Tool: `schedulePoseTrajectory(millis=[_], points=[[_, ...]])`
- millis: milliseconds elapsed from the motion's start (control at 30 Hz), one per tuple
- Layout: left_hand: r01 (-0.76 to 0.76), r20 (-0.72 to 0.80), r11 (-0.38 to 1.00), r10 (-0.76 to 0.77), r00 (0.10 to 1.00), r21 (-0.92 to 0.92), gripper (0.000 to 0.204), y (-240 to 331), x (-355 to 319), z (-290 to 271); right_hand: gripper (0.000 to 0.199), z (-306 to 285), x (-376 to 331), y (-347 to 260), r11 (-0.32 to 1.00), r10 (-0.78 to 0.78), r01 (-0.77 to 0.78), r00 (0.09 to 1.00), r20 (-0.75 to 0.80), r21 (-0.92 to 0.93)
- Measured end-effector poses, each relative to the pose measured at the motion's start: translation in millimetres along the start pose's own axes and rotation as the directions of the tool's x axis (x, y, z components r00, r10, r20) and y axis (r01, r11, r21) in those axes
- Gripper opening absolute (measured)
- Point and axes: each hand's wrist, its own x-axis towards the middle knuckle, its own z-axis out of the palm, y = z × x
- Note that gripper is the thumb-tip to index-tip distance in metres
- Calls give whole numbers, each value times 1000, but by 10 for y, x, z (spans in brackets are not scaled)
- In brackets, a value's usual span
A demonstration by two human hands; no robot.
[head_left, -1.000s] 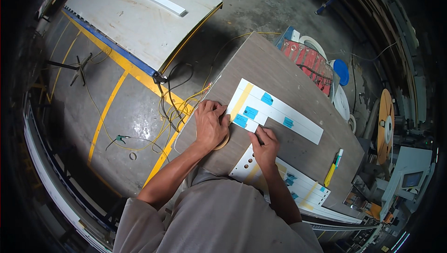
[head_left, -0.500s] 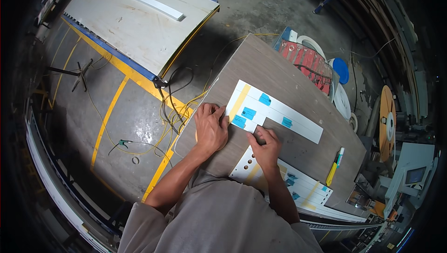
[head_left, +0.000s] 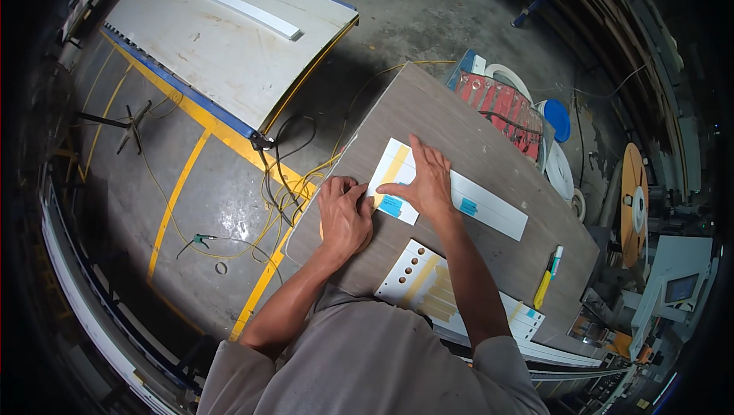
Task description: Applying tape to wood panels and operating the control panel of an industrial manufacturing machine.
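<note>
A white strip panel (head_left: pixel 493 209), its left end wider, lies on a brown wood-grain board. A strip of yellowish masking tape (head_left: pixel 395 161) crosses its left end, and a blue label (head_left: pixel 391 205) is stuck beside it. My left hand (head_left: pixel 342 215) is closed at the panel's left edge, fingers pinched at the tape's lower end; a pale yellow edge peeks out by the palm. Across the panel my right hand (head_left: pixel 430 186) is spread, thumb stretched toward the tape, covering other labels. Nearer me lie white panels (head_left: pixel 394 281) with round holes and tape strips, partly under my right forearm.
The brown board (head_left: pixel 451 121) carries a yellow cutter (head_left: pixel 544 289) and a marker (head_left: pixel 558 256) on the right. A white-topped table (head_left: pixel 229 56) with a long white piece stands far left. Yellow hose and black cables (head_left: pixel 294 186) lie on the floor. Edging rolls (head_left: pixel 633 205) stand right.
My right hand has moved up and away from me, from the panel's near edge onto its top, and its fingers have spread. My left hand has stayed nearly in place.
</note>
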Motion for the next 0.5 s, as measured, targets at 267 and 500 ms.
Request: schedulePoseTrajectory(millis=[267, 500], points=[[-7, -13, 1000, 7, 1000, 8, 25, -7, -9, -11, 54, 13, 157, 192, 968, 34, -20, 998, -52, 251], [-43, -32, 998, 44, 999, 36, 26, -17, 0, 25, 30, 88, 299, 348, 857, 228, -225, 972, 51, 464]])
